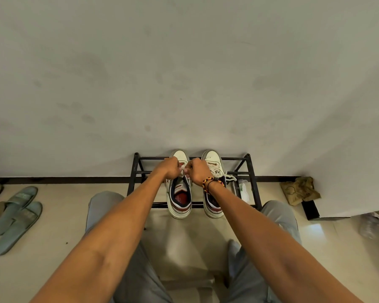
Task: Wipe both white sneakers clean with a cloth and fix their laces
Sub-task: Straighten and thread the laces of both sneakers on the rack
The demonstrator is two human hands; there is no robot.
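Two white sneakers stand side by side on a black metal shoe rack (253,182) against the wall, toes toward the wall. Over the left sneaker (179,200), my left hand (170,168) and my right hand (197,171) meet, each pinching a white lace (184,171) between curled fingers. The right sneaker (212,162) sits just right of my right hand, its lace end trailing loose to the right. A crumpled olive cloth (300,190) lies on the floor at the far right by the wall corner.
A pair of grey-blue slippers (18,215) lies on the tiled floor at the left, with darker footwear at the frame's left edge. My knees in grey trousers frame the rack. A plastic bottle (369,224) lies at the right.
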